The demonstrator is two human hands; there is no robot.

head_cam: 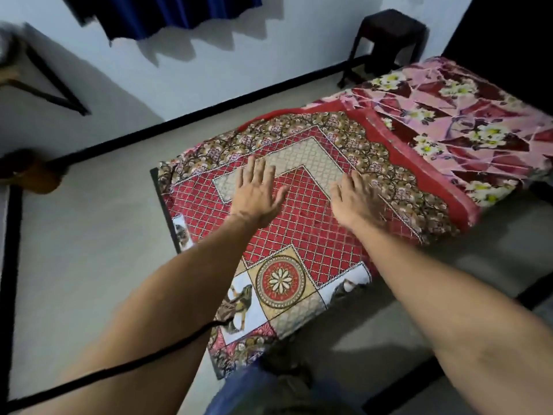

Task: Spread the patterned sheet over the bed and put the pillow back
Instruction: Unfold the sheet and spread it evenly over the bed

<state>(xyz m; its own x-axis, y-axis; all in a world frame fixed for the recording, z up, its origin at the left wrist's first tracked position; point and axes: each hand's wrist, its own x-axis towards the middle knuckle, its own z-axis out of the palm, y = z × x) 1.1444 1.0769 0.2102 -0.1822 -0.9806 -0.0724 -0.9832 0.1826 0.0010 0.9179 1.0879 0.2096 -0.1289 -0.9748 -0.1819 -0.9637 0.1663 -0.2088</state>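
Observation:
The patterned sheet, red lattice with beige panels and a brown floral border, lies folded over the near end of the bed. Beyond it the bed's pink and maroon flowered cover shows. My left hand rests flat on the sheet, fingers spread. My right hand lies palm down beside it, a little to the right, fingers apart on the border of the pattern. Neither hand grips cloth. No pillow is in view.
A dark stool stands against the white wall at the far end of the bed. Blue curtain hangs at the top. Grey floor lies left of the bed. A black cord crosses my left forearm.

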